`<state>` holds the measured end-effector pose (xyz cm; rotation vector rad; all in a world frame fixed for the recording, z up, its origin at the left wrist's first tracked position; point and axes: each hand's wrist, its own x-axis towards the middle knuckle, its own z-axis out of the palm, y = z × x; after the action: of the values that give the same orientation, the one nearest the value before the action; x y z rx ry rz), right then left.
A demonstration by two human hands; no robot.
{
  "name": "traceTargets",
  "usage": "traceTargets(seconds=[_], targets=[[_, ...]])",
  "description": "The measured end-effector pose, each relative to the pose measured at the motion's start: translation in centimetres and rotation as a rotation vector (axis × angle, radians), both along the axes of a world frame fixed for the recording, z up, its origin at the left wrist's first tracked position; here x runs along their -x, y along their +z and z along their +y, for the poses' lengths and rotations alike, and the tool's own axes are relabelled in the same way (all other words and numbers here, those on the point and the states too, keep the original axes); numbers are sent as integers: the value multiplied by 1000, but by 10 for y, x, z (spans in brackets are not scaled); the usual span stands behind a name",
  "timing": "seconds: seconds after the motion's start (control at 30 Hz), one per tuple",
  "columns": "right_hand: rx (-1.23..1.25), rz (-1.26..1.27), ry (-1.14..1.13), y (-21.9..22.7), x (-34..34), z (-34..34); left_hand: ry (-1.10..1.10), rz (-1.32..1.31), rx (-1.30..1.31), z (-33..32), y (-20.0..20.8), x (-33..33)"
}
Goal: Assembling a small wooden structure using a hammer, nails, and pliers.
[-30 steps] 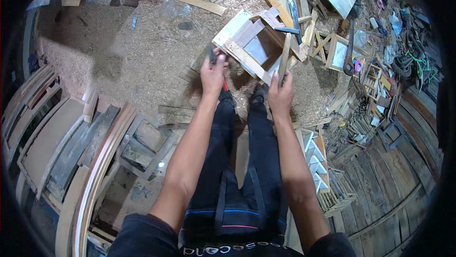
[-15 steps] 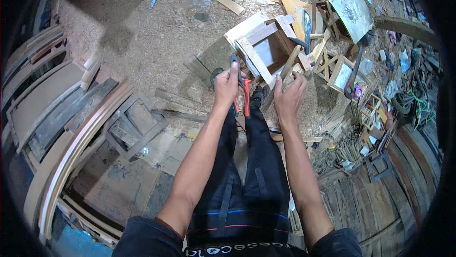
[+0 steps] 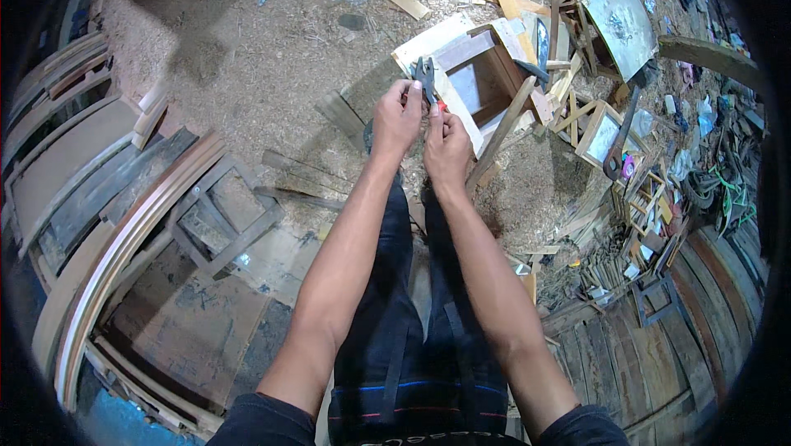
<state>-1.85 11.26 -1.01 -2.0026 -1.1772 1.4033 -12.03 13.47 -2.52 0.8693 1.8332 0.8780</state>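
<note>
A pair of pliers (image 3: 426,75) with a dark head and red handles is held up in front of me, its jaws pointing away. My right hand (image 3: 447,148) is closed around the red handles, hiding most of them. At the side of the head, my left hand (image 3: 397,122) is closed with its thumb against the metal. Whether its fingers also hold something small is hidden. Just beyond and right of my hands sits an open wooden box frame (image 3: 467,52) on the ground. A wooden strip (image 3: 504,129) leans along its near right corner.
Scrap wood lies around a metal-topped wooden box (image 3: 611,24) at the far right. Closer stand a small wooden frame (image 3: 600,135) and a handsaw (image 3: 616,152). Stacked curved boards (image 3: 99,281) and a wooden frame (image 3: 224,219) occupy the left. Sawdust covers the ground (image 3: 247,75).
My right hand has moved left from beside the wooden strip and taken hold of the pliers' handles. The pliers have moved slightly away, with their handles now mostly covered.
</note>
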Motion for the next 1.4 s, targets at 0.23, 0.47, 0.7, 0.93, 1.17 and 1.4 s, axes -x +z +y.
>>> traceTargets(seconds=[0.23, 0.47, 0.7, 0.93, 1.17, 1.4], targets=[[-89, 233, -209, -43, 10, -9, 209, -215, -71, 5, -19, -9], [413, 873, -393, -33, -5, 4, 262, -475, -23, 7, -21, 7], [405, 892, -46, -41, -15, 11, -112, -616, -7, 25, -46, 51], [333, 934, -96, -29, -3, 4, -634, -146, -274, 59, -86, 51], [199, 713, -161, -11, 12, -5, -757, -52, -519, 74, -91, 48], [55, 482, -326, -7, 46, -19, -727, -20, -501, 72, -91, 40]])
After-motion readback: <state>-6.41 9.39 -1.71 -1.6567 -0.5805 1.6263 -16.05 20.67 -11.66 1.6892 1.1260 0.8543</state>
